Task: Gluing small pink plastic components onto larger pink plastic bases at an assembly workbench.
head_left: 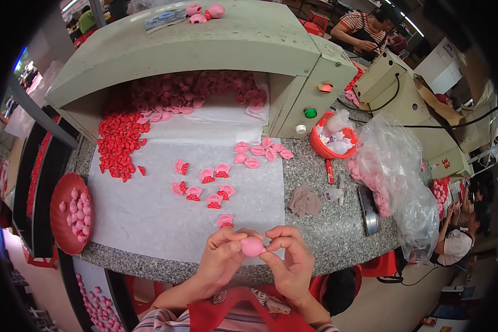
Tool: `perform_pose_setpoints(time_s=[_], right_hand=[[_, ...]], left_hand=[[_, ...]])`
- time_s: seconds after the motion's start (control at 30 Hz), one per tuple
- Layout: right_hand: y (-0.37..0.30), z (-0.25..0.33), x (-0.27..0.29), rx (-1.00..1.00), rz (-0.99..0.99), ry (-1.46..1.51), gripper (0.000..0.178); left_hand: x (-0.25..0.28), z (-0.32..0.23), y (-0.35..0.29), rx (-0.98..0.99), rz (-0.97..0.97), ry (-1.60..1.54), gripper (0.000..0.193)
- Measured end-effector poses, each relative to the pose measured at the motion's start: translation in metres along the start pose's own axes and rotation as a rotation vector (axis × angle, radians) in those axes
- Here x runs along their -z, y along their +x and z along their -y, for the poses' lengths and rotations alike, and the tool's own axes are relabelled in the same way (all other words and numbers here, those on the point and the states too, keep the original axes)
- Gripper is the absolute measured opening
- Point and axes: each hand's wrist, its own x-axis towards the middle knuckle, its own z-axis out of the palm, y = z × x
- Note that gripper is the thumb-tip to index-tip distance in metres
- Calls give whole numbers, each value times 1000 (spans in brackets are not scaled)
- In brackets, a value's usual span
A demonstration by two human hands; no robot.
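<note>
In front of me, just over the near edge of the worktop, a smooth pink egg-shaped piece (252, 247) is pinched between both hands. My left hand (222, 255) grips its left side between thumb and fingers. On its right end are the thumb and fingertips of my right hand (289, 260). Directly beyond my left hand lies a pink curved piece with a red part against it (224, 220). Several similar pink-and-red pairs (214, 201) are spread over the white paper (144, 216). Loose pink curved pieces (268, 146) lie farther right.
A green metal housing (177, 47) spans the back, with pink pieces (188, 91) and a heap of red pieces (116, 144) at its opening. A red bowl (58, 221) of pink balls sits left. Rightward are an orange basket (320, 145), brown cloth (305, 201), phone (369, 210) and clear plastic bag (398, 160).
</note>
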Motion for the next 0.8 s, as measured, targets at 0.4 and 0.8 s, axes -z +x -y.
perform_pose_setpoints(time_s=[0.4, 0.8], right_hand=[[11, 11, -8, 128, 58, -298, 35], [12, -31, 15, -623, 440, 966, 35]], left_hand=[[-2, 3, -5, -135, -26, 156, 9], [-9, -57, 11, -227, 318, 980, 27]])
